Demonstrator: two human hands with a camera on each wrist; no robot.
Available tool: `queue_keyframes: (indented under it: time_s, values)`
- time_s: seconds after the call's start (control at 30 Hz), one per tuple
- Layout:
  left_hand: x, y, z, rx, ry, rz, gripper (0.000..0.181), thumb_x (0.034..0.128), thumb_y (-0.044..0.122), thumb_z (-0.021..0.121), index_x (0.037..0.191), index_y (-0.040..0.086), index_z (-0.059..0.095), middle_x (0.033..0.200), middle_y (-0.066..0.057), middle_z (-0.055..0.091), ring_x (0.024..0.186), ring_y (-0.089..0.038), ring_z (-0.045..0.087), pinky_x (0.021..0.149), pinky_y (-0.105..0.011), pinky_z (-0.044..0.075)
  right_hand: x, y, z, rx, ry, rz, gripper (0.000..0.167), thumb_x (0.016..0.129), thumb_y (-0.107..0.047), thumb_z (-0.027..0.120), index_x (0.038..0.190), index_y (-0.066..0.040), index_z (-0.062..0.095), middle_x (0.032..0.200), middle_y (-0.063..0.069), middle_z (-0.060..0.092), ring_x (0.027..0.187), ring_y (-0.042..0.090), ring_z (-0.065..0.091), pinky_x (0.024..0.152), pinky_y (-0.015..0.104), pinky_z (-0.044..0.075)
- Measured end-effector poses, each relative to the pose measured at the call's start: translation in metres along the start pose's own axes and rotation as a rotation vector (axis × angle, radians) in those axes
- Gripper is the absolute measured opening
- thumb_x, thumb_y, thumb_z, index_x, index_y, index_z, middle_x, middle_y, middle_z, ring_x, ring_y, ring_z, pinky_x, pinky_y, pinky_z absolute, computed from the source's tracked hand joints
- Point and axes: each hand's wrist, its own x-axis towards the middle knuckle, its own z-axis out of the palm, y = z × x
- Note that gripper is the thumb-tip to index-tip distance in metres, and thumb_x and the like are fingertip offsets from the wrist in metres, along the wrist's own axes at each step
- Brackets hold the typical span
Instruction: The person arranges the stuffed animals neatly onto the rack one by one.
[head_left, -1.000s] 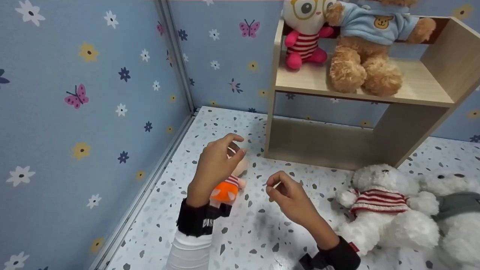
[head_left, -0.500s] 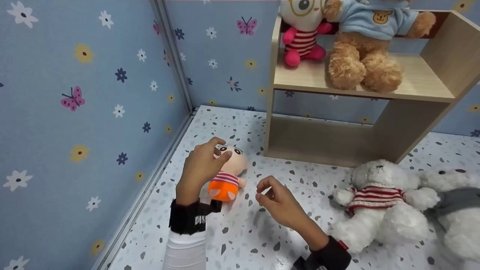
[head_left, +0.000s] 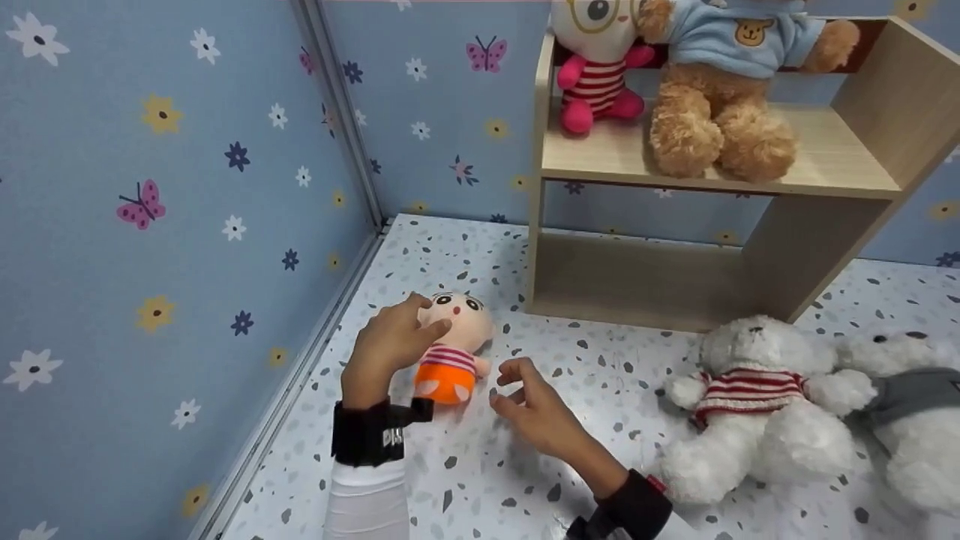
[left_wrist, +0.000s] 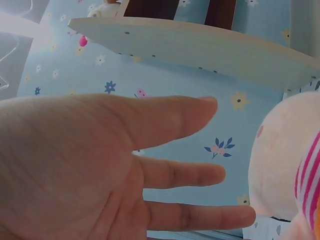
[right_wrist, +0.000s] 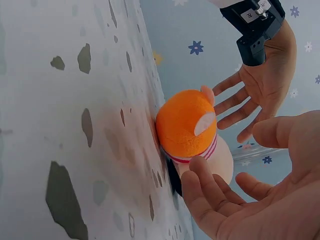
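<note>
Head view: doll [head_left: 454, 358] on its back on the speckled surface [head_left: 480, 480], left of the shelf [head_left: 840, 154], between my hands; my left hand [head_left: 391, 341] partly overlaps its head, my right hand [head_left: 538, 415] sits just beside its other side, fingers of both loose, gripping nothing. I'd call the step lining up a two-handed pick-up; next move likely calls for bringing both palms in against its sides, then curling the fingers round it. White letters [head_left: 393, 436] on my left wrist strap [head_left: 352, 435] blurred, no brand readable; red tag [head_left: 657, 484] on my right wrist strap [head_left: 634, 502] too small to read. Left wrist view: fingers stretched out, one tip at the doll's head, can't tell if touching; no text seen. Right wrist view: right fingers slightly bent, palm holding nothing, doll contact unclear; left fingers spread opposite; black housing [right_wrist: 254, 35] on left wrist carries white labels [right_wrist: 249, 15], marks not legible
</note>
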Motion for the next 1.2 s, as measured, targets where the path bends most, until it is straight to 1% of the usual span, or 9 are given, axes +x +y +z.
queue_keyframes:
  time_s: [0.13, 0.33, 0.47, 0.53, 0.73, 0.9, 1.0, 1.07, 1.2]
  values:
    - [0.002, -0.002, 0.001, 0.004, -0.025, -0.013, 0.06, 0.1005, 0.046, 0.059, 0.147, 0.01, 0.051, 0.14, -0.017, 0.064, 0.126, -0.038, 0.061, 0.105, -0.058, 0.047, 0.007, 0.009, 0.004, 0.033, -0.007, 0.065, 0.049, 0.1, -0.026, 0.062, 0.14, -0.006, 0.041, 0.132, 0.018, 0.056, 0.098, 0.024, 0.067, 0.085, 0.035, 0.056]
    - [0.003, -0.005, 0.003, -0.008, -0.058, -0.048, 0.061, 0.1004, 0.047, 0.059, 0.149, 0.011, 0.049, 0.145, -0.018, 0.059, 0.128, -0.039, 0.059, 0.107, -0.058, 0.046, 0.013, 0.017, 0.008, 0.087, 0.02, 0.144, 0.057, 0.099, -0.029, 0.064, 0.146, -0.008, 0.038, 0.136, 0.018, 0.056, 0.1, 0.022, 0.067, 0.089, 0.038, 0.059]
    - [0.005, -0.007, 0.004, -0.019, -0.064, -0.049, 0.061, 0.1005, 0.047, 0.059, 0.149, 0.01, 0.049, 0.147, -0.019, 0.058, 0.128, -0.04, 0.058, 0.108, -0.058, 0.046, 0.014, 0.017, 0.01, 0.062, 0.022, 0.171, 0.061, 0.098, -0.032, 0.065, 0.149, -0.013, 0.037, 0.142, 0.015, 0.055, 0.103, 0.02, 0.066, 0.089, 0.037, 0.058]
    - [0.006, -0.008, 0.005, -0.036, -0.084, -0.045, 0.062, 0.1007, 0.046, 0.058, 0.149, 0.009, 0.048, 0.148, -0.02, 0.056, 0.13, -0.041, 0.057, 0.109, -0.059, 0.045, 0.014, 0.018, 0.011, 0.051, 0.014, 0.176, 0.064, 0.098, -0.034, 0.065, 0.151, -0.015, 0.036, 0.145, 0.013, 0.054, 0.101, 0.02, 0.066, 0.089, 0.037, 0.057]
    - [0.006, -0.012, 0.007, -0.102, -0.177, -0.055, 0.068, 0.1008, 0.046, 0.058, 0.155, 0.01, 0.039, 0.154, -0.021, 0.049, 0.136, -0.042, 0.052, 0.111, -0.06, 0.043, 0.016, 0.021, 0.011, 0.115, -0.041, 0.146, 0.077, 0.096, -0.036, 0.067, 0.158, -0.017, 0.027, 0.153, 0.015, 0.047, 0.096, 0.024, 0.066, 0.09, 0.039, 0.056]
    - [0.007, -0.014, 0.004, -0.139, -0.21, -0.098, 0.074, 0.1001, 0.049, 0.059, 0.158, 0.013, 0.032, 0.157, -0.02, 0.045, 0.125, -0.043, 0.057, 0.09, -0.056, 0.057, 0.019, 0.022, 0.011, 0.143, -0.096, 0.117, 0.083, 0.096, -0.034, 0.067, 0.162, -0.018, 0.019, 0.158, 0.015, 0.043, 0.095, 0.022, 0.066, 0.09, 0.036, 0.055]
    - [0.008, -0.015, 0.003, -0.154, -0.228, -0.138, 0.077, 0.0995, 0.051, 0.059, 0.16, 0.014, 0.028, 0.158, -0.018, 0.044, 0.121, -0.041, 0.058, 0.081, -0.051, 0.06, 0.02, 0.024, 0.01, 0.145, -0.145, 0.075, 0.086, 0.096, -0.032, 0.066, 0.164, -0.016, 0.015, 0.159, 0.016, 0.041, 0.094, 0.021, 0.065, 0.09, 0.034, 0.053]
    - [0.009, -0.016, 0.004, -0.165, -0.24, -0.157, 0.079, 0.0991, 0.051, 0.059, 0.16, 0.014, 0.027, 0.159, -0.018, 0.043, 0.121, -0.04, 0.058, 0.079, -0.05, 0.06, 0.019, 0.026, 0.01, 0.142, -0.177, 0.051, 0.087, 0.097, -0.031, 0.066, 0.164, -0.016, 0.013, 0.16, 0.016, 0.041, 0.094, 0.019, 0.064, 0.091, 0.034, 0.052]
    - [0.011, -0.018, 0.007, -0.2, -0.258, -0.175, 0.083, 0.0988, 0.051, 0.06, 0.162, 0.012, 0.022, 0.161, -0.018, 0.04, 0.124, -0.04, 0.057, 0.085, -0.053, 0.06, 0.018, 0.029, 0.009, 0.137, -0.228, 0.029, 0.09, 0.097, -0.03, 0.066, 0.165, -0.021, 0.009, 0.161, 0.014, 0.038, 0.101, 0.018, 0.062, 0.096, 0.034, 0.051]
